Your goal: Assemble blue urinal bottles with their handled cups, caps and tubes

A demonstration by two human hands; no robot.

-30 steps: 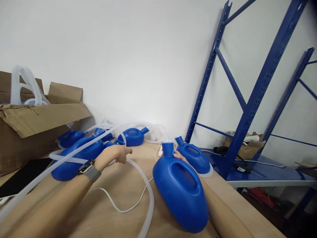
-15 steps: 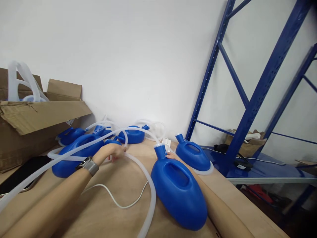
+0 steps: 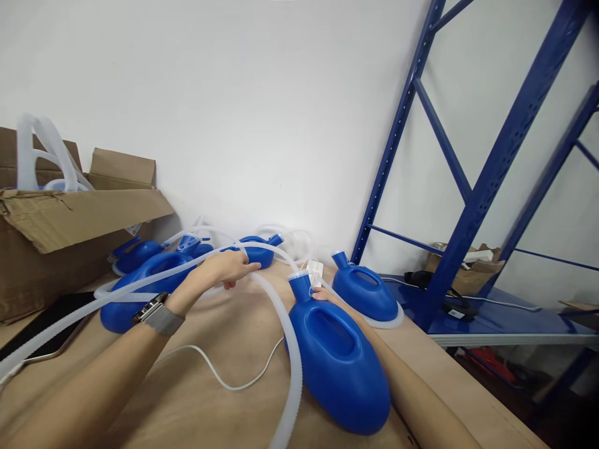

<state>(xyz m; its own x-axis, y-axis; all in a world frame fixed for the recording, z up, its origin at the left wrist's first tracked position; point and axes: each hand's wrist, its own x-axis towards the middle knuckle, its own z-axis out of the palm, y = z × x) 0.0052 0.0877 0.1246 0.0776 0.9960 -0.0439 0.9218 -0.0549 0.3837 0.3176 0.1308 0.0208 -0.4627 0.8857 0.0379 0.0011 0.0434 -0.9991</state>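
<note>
A blue plastic urinal bottle (image 3: 349, 380) lies tilted in front of me, its clear-collared neck pointing up and left. My right hand (image 3: 325, 295) grips it at the neck from the far side, partly hidden behind the bottle. A small white tag (image 3: 315, 273) shows by those fingers. My left hand (image 3: 228, 267), with a watch on the wrist, is closed on a translucent ribbed tube (image 3: 284, 312) left of the bottle. The tube's loops run under that hand and across the forearm; another stretch reaches the bottle's mouth. My left palm and most of its fingertips are hidden.
More blue urinal bottles stand at the right (image 3: 365, 292), at the back and at the left. An open cardboard box (image 3: 84, 218) holding tubes is at far left, with a black tablet (image 3: 51, 327) before it. A white cable (image 3: 234, 388) crosses the table; blue shelving (image 3: 472, 206) stands right.
My left hand has moved right and slightly up, its thumb side now pointing right. The near tube loop has shifted right, against the bottle's edge. My right hand has stayed at the neck.
</note>
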